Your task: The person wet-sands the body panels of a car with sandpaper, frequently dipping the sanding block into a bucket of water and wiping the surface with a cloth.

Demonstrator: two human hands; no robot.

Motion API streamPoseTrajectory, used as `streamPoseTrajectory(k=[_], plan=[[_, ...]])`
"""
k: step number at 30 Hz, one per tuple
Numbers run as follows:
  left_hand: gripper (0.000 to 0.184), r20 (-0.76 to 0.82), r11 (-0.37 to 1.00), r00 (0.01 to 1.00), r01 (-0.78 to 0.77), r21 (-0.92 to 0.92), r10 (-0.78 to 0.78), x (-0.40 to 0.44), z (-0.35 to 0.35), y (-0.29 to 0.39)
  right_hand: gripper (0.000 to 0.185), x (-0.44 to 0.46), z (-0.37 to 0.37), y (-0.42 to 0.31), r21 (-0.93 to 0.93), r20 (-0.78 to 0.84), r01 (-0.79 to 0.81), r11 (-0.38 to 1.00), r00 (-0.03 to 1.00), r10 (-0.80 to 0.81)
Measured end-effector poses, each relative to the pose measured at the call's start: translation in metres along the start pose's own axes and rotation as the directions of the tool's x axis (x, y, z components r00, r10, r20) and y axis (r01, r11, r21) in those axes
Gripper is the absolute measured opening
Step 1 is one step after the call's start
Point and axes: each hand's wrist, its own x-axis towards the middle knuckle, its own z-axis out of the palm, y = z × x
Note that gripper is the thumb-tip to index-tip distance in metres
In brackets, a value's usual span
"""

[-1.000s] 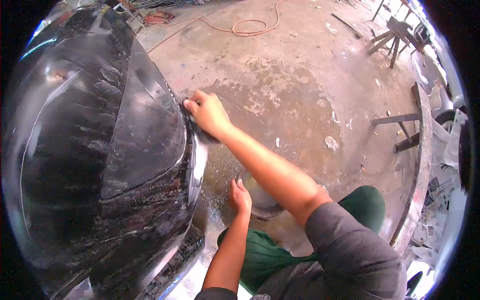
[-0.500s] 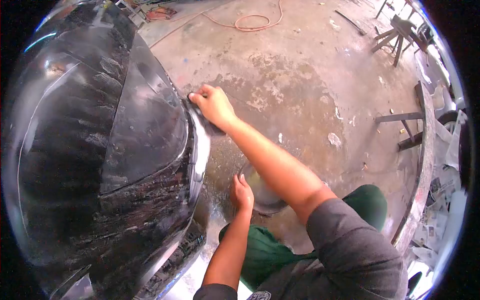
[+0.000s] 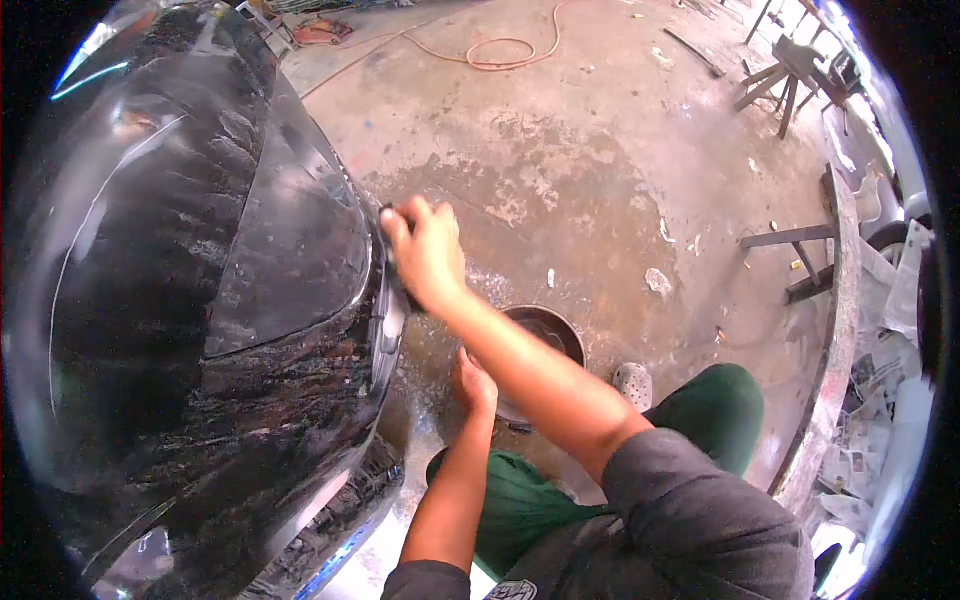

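A black car body panel (image 3: 285, 240), scuffed and dull with whitish smears, fills the left side. My right hand (image 3: 430, 250) is at its right-hand edge, fingers closed around a small dark pad (image 3: 388, 217) pressed to the panel rim. Most of the pad is hidden by the fingers. Lower down, my left hand (image 3: 474, 386) hangs between the panel and a round dark basin (image 3: 573, 335). Its thumb side shows, but the other fingers are mostly hidden. My right forearm covers part of the basin.
Wet, stained concrete floor (image 3: 600, 230) lies beyond my arms. An orange hose (image 3: 500, 66) is coiled at the back. Wooden-legged stands (image 3: 790, 75) and a long beam (image 3: 845, 300) line the right, with newspaper (image 3: 855, 450) behind. My shoe (image 3: 633, 385) is beside the basin.
My right hand has moved a little down along the panel edge, still gripping the pad. The view has shifted slightly, and more of the basin and my shoe now show.
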Motion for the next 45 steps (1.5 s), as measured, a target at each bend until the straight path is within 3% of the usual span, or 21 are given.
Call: streamPoseTrajectory(k=[1,4,5,8,10,12,16,17,19,21,25,28,31,33,36,38,39,40,41,43,45], plan=[[0.036,0.079,0.997,0.996,0.044,-0.057,-0.04,-0.006,-0.02,0.022,0.037,-0.001,-0.001,0.0,0.008,-0.004,0.008,1.0,1.0,-0.008],[0.038,-0.006,1.0,1.0,0.02,0.013,-0.02,-0.006,-0.031,0.046,0.036,-0.005,-0.005,0.002,0.033,-0.013,0.033,0.999,0.999,-0.033],[0.04,0.052,0.994,0.994,0.09,0.058,-0.093,-0.009,-0.04,0.057,0.035,0.008,-0.001,0.004,0.035,-0.02,0.006,0.999,1.0,-0.005],[0.038,-0.121,0.999,0.992,0.043,0.024,-0.04,-0.003,-0.004,0.023,0.035,-0.003,0.001,-0.002,-0.029,-0.065,-0.012,1.0,0.998,0.01],[0.038,0.071,0.98,0.993,0.109,-0.166,-0.099,-0.009,-0.032,0.044,0.033,-0.02,-0.008,-0.006,0.055,-0.011,-0.014,0.998,1.0,0.014],[0.039,0.147,0.986,0.976,0.164,0.002,-0.163,-0.006,-0.045,0.06,0.034,-0.003,-0.002,-0.003,0.007,-0.046,0.004,1.0,0.999,-0.004],[0.041,-0.053,0.999,0.998,0.036,0.006,-0.035,0.001,-0.007,0.026,0.035,-0.005,0.004,-0.004,-0.007,-0.091,-0.012,1.0,0.996,0.012],[0.042,-0.055,0.98,0.998,-0.046,-0.194,0.036,0.01,0.019,-0.013,0.035,-0.02,-0.002,-0.008,0.029,-0.061,-0.027,0.999,0.998,0.028],[0.043,0.004,0.955,0.993,0.116,-0.274,-0.12,0.01,0.008,0.015,0.035,-0.014,-0.006,-0.006,-0.009,-0.058,0.015,1.0,0.998,-0.015],[0.044,-0.003,0.998,0.999,0.054,-0.013,-0.054,-0.002,-0.017,0.031,0.035,0.002,-0.006,-0.003,-0.048,-0.062,-0.007,0.999,0.998,0.004],[0.047,0.012,0.994,0.994,0.105,-0.019,-0.105,-0.004,-0.025,0.045,0.035,-0.028,-0.005,-0.004,-0.018,-0.07,-0.005,1.0,0.998,0.004],[0.049,0.02,0.997,1.0,0.018,-0.078,-0.017,-0.003,-0.031,0.044,0.034,-0.023,-0.012,0.001,-0.002,-0.019,0.103,0.995,0.994,-0.103],[0.051,-0.07,0.999,0.997,-0.042,0.012,0.043,-0.007,-0.032,0.046,0.031,0.02,-0.013,0.01,-0.146,-0.029,0.158,0.977,0.986,-0.164],[0.05,-0.149,0.993,0.984,-0.081,0.081,0.092,-0.002,-0.021,0.032,0.036,0.027,-0.029,0.028,0.038,-0.037,0.092,0.995,0.995,-0.09],[0.047,-0.297,0.828,0.793,-0.415,0.378,0.532,-0.018,-0.039,0.051,0.044,0.01,-0.075,0.066,0.439,-0.015,-0.089,0.894,0.994,0.106],[0.031,0.026,0.596,0.653,-0.706,0.383,0.757,-0.027,-0.044,0.064,0.042,-0.002,-0.097,0.102,0.662,-0.1,-0.092,0.744,0.973,0.209],[0.016,0.299,0.655,0.703,-0.71,0.258,0.645,-0.023,-0.039,0.07,0.041,0.0,-0.108,0.114,0.721,-0.093,-0.13,0.68,0.955,0.282],[0.018,0.436,0.61,0.675,-0.732,0.302,0.595,-0.03,-0.035,0.079,0.04,0.001,-0.118,0.123,0.776,-0.079,-0.167,0.609,0.931,0.356],[0.022,0.555,0.731,0.688,-0.654,0.194,0.468,-0.024,-0.01,0.058,0.038,0.007,-0.122,0.129,0.815,-0.087,-0.156,0.558,0.919,0.385],[0.02,0.689,0.911,0.716,-0.352,0.213,0.116,-0.023,0.032,0.041,0.036,0.016,-0.127,0.131,0.873,-0.091,-0.12,0.473,0.912,0.399],[0.018,0.718,0.975,0.69,-0.086,0.207,-0.092,-0.022,0.066,0.035,0.036,0.018,-0.133,0.132,0.889,-0.09,-0.114,0.443,0.906,0.413]])
